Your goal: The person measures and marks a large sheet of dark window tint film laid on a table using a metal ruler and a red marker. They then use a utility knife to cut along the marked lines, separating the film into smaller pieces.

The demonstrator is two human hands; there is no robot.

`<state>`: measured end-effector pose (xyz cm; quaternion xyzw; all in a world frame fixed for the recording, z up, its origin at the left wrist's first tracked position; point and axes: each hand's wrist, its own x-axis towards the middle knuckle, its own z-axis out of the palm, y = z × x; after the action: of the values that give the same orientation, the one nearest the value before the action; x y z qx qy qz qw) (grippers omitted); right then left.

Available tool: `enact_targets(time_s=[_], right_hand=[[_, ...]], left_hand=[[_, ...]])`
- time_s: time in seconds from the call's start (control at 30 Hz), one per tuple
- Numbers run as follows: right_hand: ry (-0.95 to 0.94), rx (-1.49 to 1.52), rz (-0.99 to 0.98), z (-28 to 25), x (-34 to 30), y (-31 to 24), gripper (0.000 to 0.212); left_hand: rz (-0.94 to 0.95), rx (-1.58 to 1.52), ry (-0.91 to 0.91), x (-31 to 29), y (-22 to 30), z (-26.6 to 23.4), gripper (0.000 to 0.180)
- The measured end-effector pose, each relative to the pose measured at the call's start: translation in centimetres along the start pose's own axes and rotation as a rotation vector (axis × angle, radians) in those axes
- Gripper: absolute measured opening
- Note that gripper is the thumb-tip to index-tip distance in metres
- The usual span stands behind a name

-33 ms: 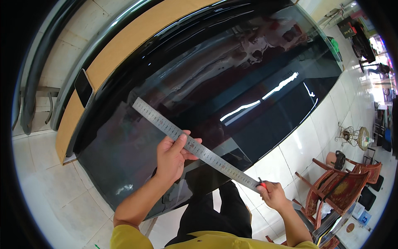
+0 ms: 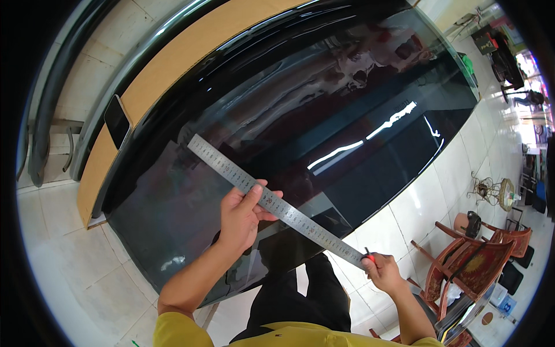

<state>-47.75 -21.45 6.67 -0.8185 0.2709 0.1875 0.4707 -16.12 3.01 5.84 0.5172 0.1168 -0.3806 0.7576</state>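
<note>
The dark glass sheet [image 2: 173, 217] was the largest. Above it slanted the metal ruler [image 2: 295, 217], its right end beyond the edge. The left grip [image 2: 240, 217] held the ruler near its middle; the right grip [image 2: 383, 273] was grasping a small red-black tool [image 2: 369, 257] at the right end.

Both hands [image 2: 239, 218] [image 2: 384, 273] on a steel ruler [image 2: 289, 215] — slanted over a dark, glossy panel [image 2: 376, 176]

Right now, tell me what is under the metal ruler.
Beneath the metal ruler are fingers of the left hand, the dark glossy panel and, toward its right end, pale floor tiles. Whatever it covers cannot be seen.
</note>
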Motion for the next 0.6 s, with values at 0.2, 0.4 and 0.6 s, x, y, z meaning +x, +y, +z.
enact_targets(time_s=[0.2, 0.4, 0.6], right_hand=[[0.161, 0.157, 0.151, 0.1, -1.8, 5.4, 0.045], [0.26, 0.363, 0.247, 3.5, -1.8, 7.2, 0.05], [0.33, 0.416, 0.282, 6.0, -1.2, 6.7, 0.046]], left_hand=[[0.008, 0.035, -0.013, 4.9, 0.8, 0.0, 0.025], [-0.098, 0.239, -0.035, 9.6, 1.9, 1.5, 0.026], [-0.161, 0.561, -0.032, 11.6, 4.1, 2.5, 0.033]])
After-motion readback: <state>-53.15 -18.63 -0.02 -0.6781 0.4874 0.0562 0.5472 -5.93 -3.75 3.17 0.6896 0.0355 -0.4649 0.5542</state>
